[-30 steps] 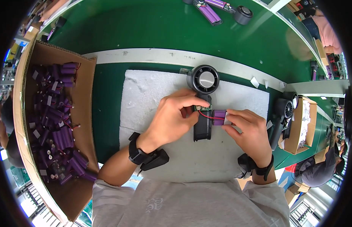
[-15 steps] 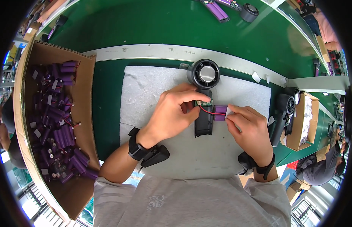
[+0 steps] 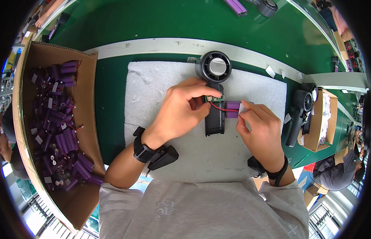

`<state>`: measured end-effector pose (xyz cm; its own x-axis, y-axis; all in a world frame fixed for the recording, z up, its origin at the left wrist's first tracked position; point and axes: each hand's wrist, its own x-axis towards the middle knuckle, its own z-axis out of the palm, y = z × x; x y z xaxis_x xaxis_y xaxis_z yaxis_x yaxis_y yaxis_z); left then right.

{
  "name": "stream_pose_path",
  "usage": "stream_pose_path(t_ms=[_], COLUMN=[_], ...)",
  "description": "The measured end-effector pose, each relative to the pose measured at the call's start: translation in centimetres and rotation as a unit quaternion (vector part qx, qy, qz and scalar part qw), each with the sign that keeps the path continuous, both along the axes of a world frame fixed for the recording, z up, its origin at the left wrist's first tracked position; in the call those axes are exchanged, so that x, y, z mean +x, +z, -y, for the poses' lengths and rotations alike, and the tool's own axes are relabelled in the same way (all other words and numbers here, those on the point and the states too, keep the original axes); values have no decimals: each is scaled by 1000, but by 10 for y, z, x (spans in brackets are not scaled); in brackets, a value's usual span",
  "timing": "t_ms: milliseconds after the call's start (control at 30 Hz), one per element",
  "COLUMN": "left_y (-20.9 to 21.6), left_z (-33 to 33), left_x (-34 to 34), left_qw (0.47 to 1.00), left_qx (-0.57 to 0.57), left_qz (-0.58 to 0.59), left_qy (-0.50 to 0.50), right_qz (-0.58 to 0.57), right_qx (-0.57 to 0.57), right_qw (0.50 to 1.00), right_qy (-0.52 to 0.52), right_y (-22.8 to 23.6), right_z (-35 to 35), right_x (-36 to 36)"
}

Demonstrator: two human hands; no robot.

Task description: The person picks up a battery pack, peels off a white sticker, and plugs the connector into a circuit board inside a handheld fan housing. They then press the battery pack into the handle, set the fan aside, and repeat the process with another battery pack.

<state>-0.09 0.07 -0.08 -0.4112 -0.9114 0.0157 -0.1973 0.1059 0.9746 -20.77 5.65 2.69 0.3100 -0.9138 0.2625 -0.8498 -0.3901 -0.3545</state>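
Note:
A black handheld fan (image 3: 215, 122) lies on the white foam pad (image 3: 161, 73), its round head pointing away from me. A small green circuit board (image 3: 215, 98) shows in its opened handle. My left hand (image 3: 179, 105) closes on the upper handle, thumb and index finger at either side of the board. Beside the handle, on its right, lies a purple battery pack (image 3: 232, 109), joined to the board area by red wire. My right hand (image 3: 260, 129) pinches a white tab or sticker (image 3: 243, 107) at the pack's right end; its fingers partly hide that end.
A tall cardboard box (image 3: 83, 159) full of purple battery packs stands at the left. At the right are other black fans (image 3: 299, 115) and a smaller carton (image 3: 332, 127) of white pieces. A pale rail (image 3: 153, 45) crosses behind the pad. More fan parts lie beyond it.
The whole view has shifted slightly, so the bench sits higher in the picture. Both hands keep their places at the fan and the battery pack, with only slight finger movement on the right.

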Motion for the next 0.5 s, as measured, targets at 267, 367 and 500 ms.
stream_pose_path(t_ms=[267,367,500], left_y=[-1,0,1], left_z=[-1,-2,-1], left_x=[2,2,1], left_qw=[1000,1000,1000], left_qx=[-10,-8,-4], left_qz=[9,6,-1], left_qy=[-12,-6,3], right_qz=[15,60,76], right_qx=[23,57,85], right_qw=[998,996,993], right_qy=[-55,-46,-29], right_y=[-3,-1,7], right_z=[3,4,7], right_x=[-3,-9,-12])
